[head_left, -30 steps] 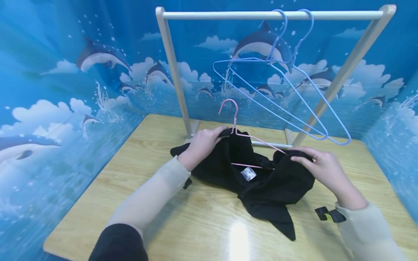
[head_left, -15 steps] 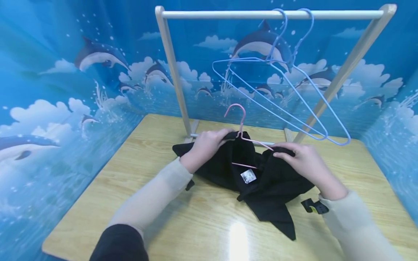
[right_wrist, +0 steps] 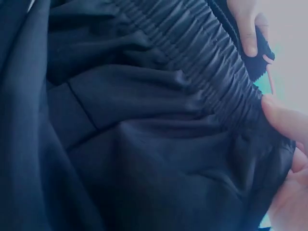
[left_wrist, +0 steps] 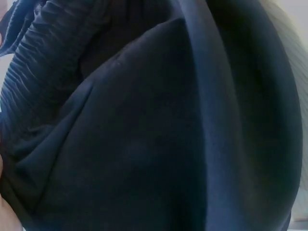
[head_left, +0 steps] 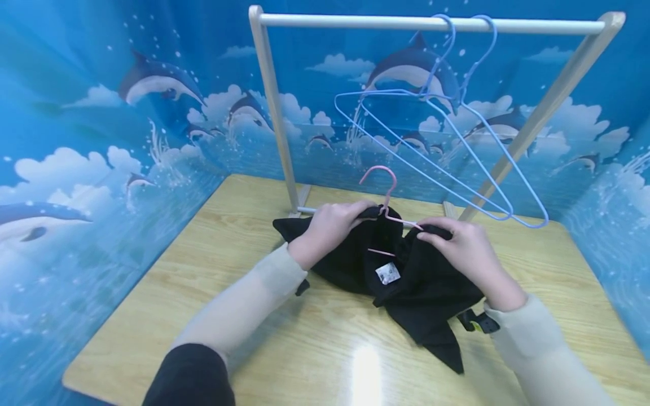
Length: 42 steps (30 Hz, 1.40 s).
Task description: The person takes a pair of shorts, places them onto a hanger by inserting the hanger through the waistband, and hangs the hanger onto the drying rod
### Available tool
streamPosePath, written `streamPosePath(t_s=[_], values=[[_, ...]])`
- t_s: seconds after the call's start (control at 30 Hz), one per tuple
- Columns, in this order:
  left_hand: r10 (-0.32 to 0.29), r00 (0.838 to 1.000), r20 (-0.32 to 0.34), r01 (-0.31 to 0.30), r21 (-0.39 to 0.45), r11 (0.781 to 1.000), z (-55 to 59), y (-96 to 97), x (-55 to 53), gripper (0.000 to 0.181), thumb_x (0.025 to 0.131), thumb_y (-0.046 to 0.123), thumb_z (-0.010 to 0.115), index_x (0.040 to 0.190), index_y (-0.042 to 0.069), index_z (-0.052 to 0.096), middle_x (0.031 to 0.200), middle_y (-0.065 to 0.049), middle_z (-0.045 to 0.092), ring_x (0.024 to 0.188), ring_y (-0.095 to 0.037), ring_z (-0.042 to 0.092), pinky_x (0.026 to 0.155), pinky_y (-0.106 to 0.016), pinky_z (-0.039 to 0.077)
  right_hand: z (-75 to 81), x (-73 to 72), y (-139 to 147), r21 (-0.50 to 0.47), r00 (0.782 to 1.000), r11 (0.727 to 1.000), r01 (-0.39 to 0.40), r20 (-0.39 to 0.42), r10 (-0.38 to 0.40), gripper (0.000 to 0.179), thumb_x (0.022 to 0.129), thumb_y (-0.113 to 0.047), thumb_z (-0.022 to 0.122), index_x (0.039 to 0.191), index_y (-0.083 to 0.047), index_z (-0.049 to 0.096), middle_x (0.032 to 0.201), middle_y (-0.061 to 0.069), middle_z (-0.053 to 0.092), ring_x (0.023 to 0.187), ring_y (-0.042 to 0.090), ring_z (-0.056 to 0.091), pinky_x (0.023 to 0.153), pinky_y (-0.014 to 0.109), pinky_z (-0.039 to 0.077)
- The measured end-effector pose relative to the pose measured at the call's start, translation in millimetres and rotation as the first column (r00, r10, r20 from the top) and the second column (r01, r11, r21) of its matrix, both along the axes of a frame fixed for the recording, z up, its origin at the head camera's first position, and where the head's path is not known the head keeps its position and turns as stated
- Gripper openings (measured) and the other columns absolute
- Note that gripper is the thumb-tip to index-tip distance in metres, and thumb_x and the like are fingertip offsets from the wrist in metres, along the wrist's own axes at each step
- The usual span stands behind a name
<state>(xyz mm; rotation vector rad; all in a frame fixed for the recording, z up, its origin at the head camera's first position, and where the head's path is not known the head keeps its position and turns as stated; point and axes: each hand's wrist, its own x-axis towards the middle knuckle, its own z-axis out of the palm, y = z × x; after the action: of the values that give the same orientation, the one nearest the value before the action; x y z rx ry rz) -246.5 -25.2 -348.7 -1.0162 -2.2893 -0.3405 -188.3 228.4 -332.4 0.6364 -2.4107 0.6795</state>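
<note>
A black garment with a gathered elastic waistband and a white label inside is held up over the table. Inside its opening sits a pink hanger, its hook standing up above the cloth. My left hand grips the waistband just left of the hook. On the other side, my right hand pinches the waistband over the hanger's right arm, thumb toward me. In the right wrist view the thumb presses on the band. Dark cloth fills most of the left wrist view.
Behind the garment stands a rack with a white rail and wooden posts. Two blue hangers hang from the rail toward the right. The wood-grain table lies below, with a dolphin-print backdrop around it.
My right hand has moved left along the waistband, closer to the hook, bunching the cloth. The pink hanger and my left hand have shifted slightly right.
</note>
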Motion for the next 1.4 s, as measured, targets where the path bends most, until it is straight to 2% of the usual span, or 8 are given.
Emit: streamPosePath(t_s=[0.13, 0.33, 0.43, 0.6, 0.93, 1.07, 1.17, 1.4], values=[[-0.017, 1.0, 0.011, 0.017, -0.004, 1.0, 4.1, 3.6, 2.0, 0.029, 0.094, 0.026, 0.063, 0.121, 0.014, 0.061, 0.104, -0.003, 0.074, 0.069, -0.015, 0.071, 0.055, -0.028, 0.054, 3.8, -1.0, -7.3, -0.053, 1.0, 0.999, 0.004, -0.002, -0.004, 0.02, 0.078, -0.006, 0.079, 0.098, -0.006, 0.075, 0.088, 0.01, 0.075, 0.057, 0.015, 0.059, 0.053, 0.013, 0.035], [-0.047, 0.998, 0.052, 0.047, 0.01, 0.999, 8.6, 3.1, -0.2, 0.032, 0.093, 0.035, 0.062, 0.117, 0.013, 0.063, 0.102, 0.0, 0.075, 0.061, -0.013, 0.068, 0.054, -0.026, 0.053, 3.5, 1.9, -10.7, -0.087, 0.997, 0.996, 0.013, -0.076, -0.019, 0.021, 0.076, -0.005, 0.08, 0.097, -0.004, 0.075, 0.085, 0.011, 0.074, 0.044, 0.003, 0.037, 0.045, 0.017, 0.027], [-0.046, 0.994, 0.098, 0.046, 0.005, 0.999, 10.9, -2.0, -3.1, 0.032, 0.092, 0.037, 0.062, 0.114, 0.014, 0.064, 0.099, 0.001, 0.075, 0.063, -0.013, 0.068, 0.056, -0.028, 0.054, 0.9, 4.3, -5.6, -0.136, 0.992, 0.99, 0.045, -0.108, -0.06, 0.022, 0.074, -0.003, 0.081, 0.095, -0.004, 0.075, 0.084, 0.011, 0.075, 0.059, -0.009, 0.05, 0.054, 0.01, 0.034], [0.006, 0.985, 0.174, -0.004, -0.012, 1.0, 13.7, -14.5, -8.1, 0.031, 0.092, 0.039, 0.061, 0.112, 0.015, 0.064, 0.096, 0.0, 0.074, 0.069, -0.014, 0.069, 0.062, -0.031, 0.055, -0.6, 6.7, 2.1, -0.248, 0.99, 0.967, 0.061, -0.108, -0.09, 0.021, 0.074, 0.002, 0.08, 0.094, -0.002, 0.076, 0.085, 0.014, 0.074, 0.081, -0.029, 0.046, 0.068, 0.003, 0.037], [0.006, 0.983, 0.184, 0.006, -0.061, 0.998, 16.1, -30.6, -11.2, 0.034, 0.092, 0.04, 0.061, 0.112, 0.013, 0.063, 0.1, -0.002, 0.075, 0.075, -0.014, 0.071, 0.065, -0.029, 0.057, -1.2, 12.9, 6.8, -0.286, 0.981, 0.956, 0.072, -0.15, -0.119, 0.022, 0.074, 0.003, 0.08, 0.095, -0.001, 0.075, 0.087, 0.017, 0.074, 0.07, -0.026, 0.046, 0.053, 0.008, 0.03], [-0.005, 0.989, 0.148, 0.013, -0.051, 0.999, 16.3, -39.9, -14.9, 0.037, 0.09, 0.041, 0.063, 0.115, 0.014, 0.065, 0.1, -0.003, 0.075, 0.074, -0.016, 0.071, 0.062, -0.031, 0.056, 0.9, 13.3, 6.2, -0.314, 0.981, 0.947, 0.062, -0.154, -0.115, 0.022, 0.075, 0.003, 0.079, 0.096, -0.001, 0.075, 0.089, 0.018, 0.074, 0.082, -0.026, 0.052, 0.066, 0.001, 0.038], [-0.002, 0.983, 0.182, 0.002, 0.002, 1.0, 17.7, -49.0, -17.2, 0.039, 0.088, 0.04, 0.066, 0.118, 0.015, 0.067, 0.106, -0.004, 0.074, 0.082, -0.018, 0.072, 0.071, -0.034, 0.057, 2.2, 13.8, 6.1, -0.352, 0.981, 0.934, 0.062, -0.152, -0.123, 0.022, 0.074, 0.004, 0.079, 0.095, -0.001, 0.076, 0.089, 0.019, 0.074, 0.089, -0.026, 0.054, 0.08, 0.0, 0.041], [-0.012, 0.965, 0.261, 0.0, 0.048, 0.999, 17.4, -64.4, -16.5, 0.042, 0.088, 0.037, 0.066, 0.122, 0.012, 0.067, 0.117, -0.007, 0.07, 0.102, -0.023, 0.068, 0.088, -0.039, 0.055, 2.0, 12.6, 7.9, -0.377, 0.976, 0.924, 0.066, -0.168, -0.139, 0.023, 0.072, 0.006, 0.08, 0.094, -0.001, 0.076, 0.088, 0.02, 0.073, 0.091, -0.025, 0.054, 0.083, 0.001, 0.041]])
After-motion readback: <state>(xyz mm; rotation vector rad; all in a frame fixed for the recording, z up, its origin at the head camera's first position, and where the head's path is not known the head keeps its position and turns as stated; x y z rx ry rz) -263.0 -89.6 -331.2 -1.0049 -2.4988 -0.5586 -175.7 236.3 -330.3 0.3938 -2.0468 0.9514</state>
